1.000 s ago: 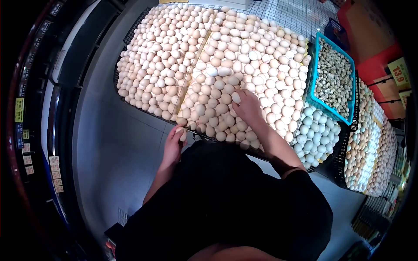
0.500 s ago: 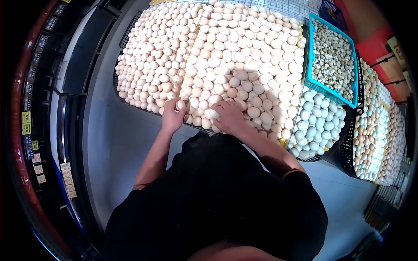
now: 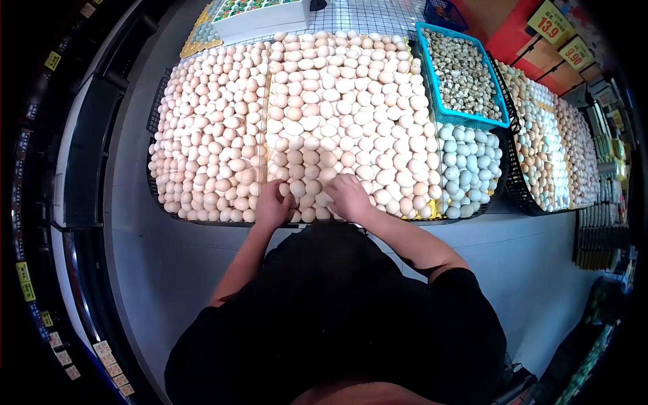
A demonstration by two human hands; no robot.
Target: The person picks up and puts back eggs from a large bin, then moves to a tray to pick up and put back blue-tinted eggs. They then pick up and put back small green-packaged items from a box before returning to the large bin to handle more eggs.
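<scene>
Pale pinkish-brown eggs (image 3: 349, 128) lie in dense rows on a wide display in front of me. At its near edge, my left hand (image 3: 272, 206) has its thumb and fingers curled round an egg (image 3: 284, 190). My right hand (image 3: 350, 198) rests a little to the right, palm down, its bent fingers closed over an egg among the front rows. The fingers hide most of that egg. Both hands touch the eggs around them, and a round shadow falls over the eggs between and above them.
A turquoise basket (image 3: 437, 88) of speckled quail eggs stands at the back right, with bluish eggs (image 3: 469, 162) below it. Further right is another egg display (image 3: 536, 158) with price signs (image 3: 552, 25). A white box (image 3: 263, 25) sits behind; shelving (image 3: 84, 155) runs along the left.
My view has turned and tilted up, bringing the white box and price signs into sight. Both hands stay at the display's front edge, the right one's fingers more curled over the eggs.
</scene>
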